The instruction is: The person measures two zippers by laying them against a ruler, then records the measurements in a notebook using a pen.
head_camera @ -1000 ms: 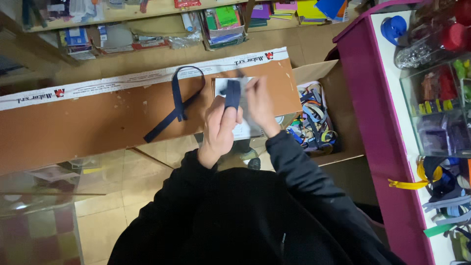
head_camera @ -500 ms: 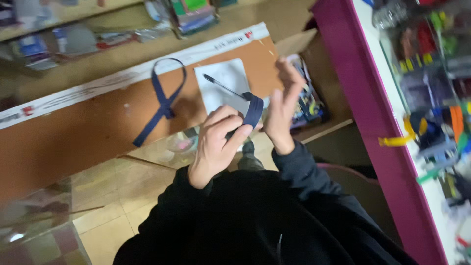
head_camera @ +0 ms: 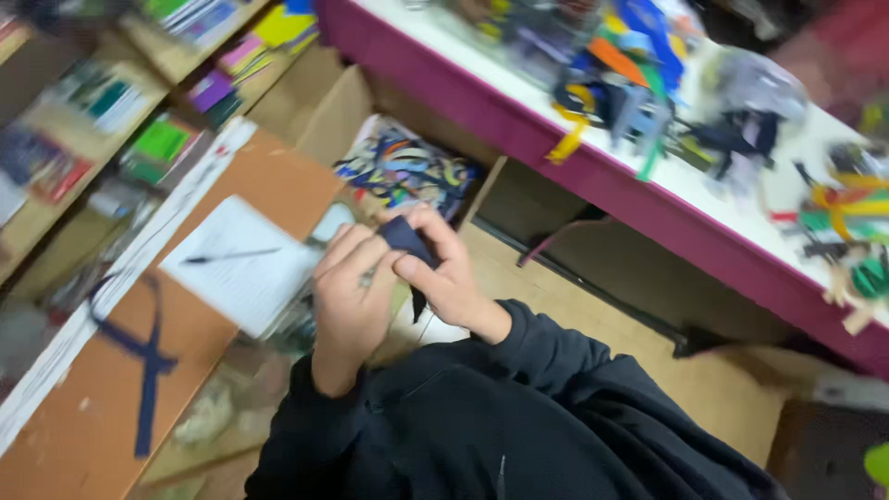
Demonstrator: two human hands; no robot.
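1. Plainly, the head view, the only one, shows both hands meeting over the gap between the box [head_camera: 278, 185] and the counter [head_camera: 593, 176]. The left hand [head_camera: 352, 296] is curled narrow, its fingers pressed against a dark blue strap [head_camera: 405, 236]. The right hand [head_camera: 451, 273] pinches the folded top of the strap between thumb and forefinger.

2. Most of the strap is bunched between the two hands; a short tail hangs below them, dark against the floor. The grip covers only the fold, so a slack pinch could let the tail slide out and the fold spring open.

3. Nothing lies under the hands but floor. If the strap slips, I judge it drops clear of the box and must be picked up.

4. A sheet of paper [head_camera: 243, 268] with a pen [head_camera: 231, 256] on it lies on the box, just beside the left hand. A sweep of that wrist could nudge the pen off the sheet or push the paper toward the box edge.

5. A second strap [head_camera: 143, 356], crossed over itself, lies on the box, well apart from the hands. It is blurred, so its ends are hard to tell.

6. A carton of coloured straps [head_camera: 407, 171] stands just beyond the hands. A dropped piece could fall among them and be hard to find.
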